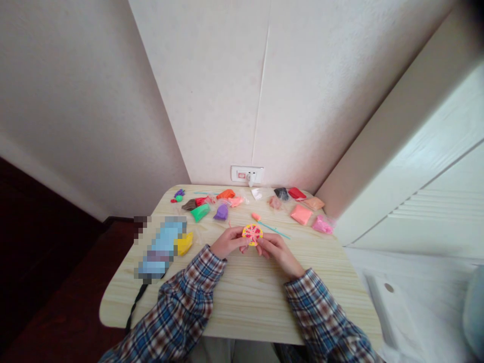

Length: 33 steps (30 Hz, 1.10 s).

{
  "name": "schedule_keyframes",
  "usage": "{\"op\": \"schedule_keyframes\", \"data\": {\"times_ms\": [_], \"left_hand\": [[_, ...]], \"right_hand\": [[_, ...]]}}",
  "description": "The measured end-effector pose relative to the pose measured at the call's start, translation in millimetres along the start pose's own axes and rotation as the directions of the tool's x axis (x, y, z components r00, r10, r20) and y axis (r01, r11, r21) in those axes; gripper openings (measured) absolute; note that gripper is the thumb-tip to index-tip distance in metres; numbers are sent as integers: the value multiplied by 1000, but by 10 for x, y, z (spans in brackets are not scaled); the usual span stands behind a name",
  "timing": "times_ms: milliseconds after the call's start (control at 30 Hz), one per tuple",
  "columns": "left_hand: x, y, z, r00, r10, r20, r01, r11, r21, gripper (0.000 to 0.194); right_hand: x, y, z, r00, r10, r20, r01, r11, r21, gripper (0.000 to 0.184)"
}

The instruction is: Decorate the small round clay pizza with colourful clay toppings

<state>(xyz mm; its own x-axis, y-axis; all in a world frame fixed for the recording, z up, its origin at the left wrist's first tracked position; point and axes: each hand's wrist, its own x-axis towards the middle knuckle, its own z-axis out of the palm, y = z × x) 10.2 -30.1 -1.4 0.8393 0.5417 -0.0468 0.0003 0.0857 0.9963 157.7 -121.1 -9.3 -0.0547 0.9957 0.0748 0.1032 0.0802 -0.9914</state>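
Between my two hands is a round, flat clay disc (252,234) with a yellow rim and a pink face dotted with dark red pieces. My left hand (231,240) grips its left edge, thumb on the front. From the right, my right hand (275,248) pinches the lower right edge, with fingers curled behind. Just beyond the disc lies a thin blue stick tool (278,231), and a small orange-pink lump (256,217) sits at its upper end. A yellow clay packet (184,244) rests left of my left hand.
Along the table's (249,302) back lie clay packets: green (200,212), purple (221,212), orange (226,194), black (281,193), salmon (301,214) and pink (322,224). Small purple and green clay shapes (179,195) sit back left. A blurred-out phone-like object (161,249) with a black strap lies left. A wall socket (247,174) is behind.
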Motion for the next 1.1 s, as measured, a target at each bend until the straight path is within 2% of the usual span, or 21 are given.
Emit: {"op": "schedule_keyframes", "data": {"times_ms": [100, 267, 433, 500, 667, 933, 1100], "left_hand": [[2, -2, -2, 999, 21, -28, -21, 1000, -2, 37], [7, -40, -23, 996, 51, -73, -53, 998, -21, 34], [15, -107, -65, 997, 33, -73, -36, 998, -43, 32], [20, -121, -70, 998, 21, -62, -25, 998, -52, 34], [18, -91, -44, 1000, -10, 9, 11, 998, -68, 39], [-12, -52, -15, 997, -44, 71, 49, 996, -74, 42], [10, -86, -31, 1000, -21, 17, 22, 998, -65, 39]], "right_hand": [[2, 30, 3, 1000, -2, 21, 2, 1000, 3, 48], [-4, 40, 12, 987, 3, 162, -6, 1000, 19, 47], [-13, 28, -12, 999, -6, 53, 6, 1000, 3, 48], [-8, 33, -15, 999, 0, 47, 1, 1000, -16, 47], [5, 56, -4, 1000, -8, -4, 8, 1000, -22, 48], [-8, 79, -17, 1000, -2, 17, 1, 999, 51, 44], [-8, 65, -13, 999, 11, 44, -13, 999, 44, 44]]}}
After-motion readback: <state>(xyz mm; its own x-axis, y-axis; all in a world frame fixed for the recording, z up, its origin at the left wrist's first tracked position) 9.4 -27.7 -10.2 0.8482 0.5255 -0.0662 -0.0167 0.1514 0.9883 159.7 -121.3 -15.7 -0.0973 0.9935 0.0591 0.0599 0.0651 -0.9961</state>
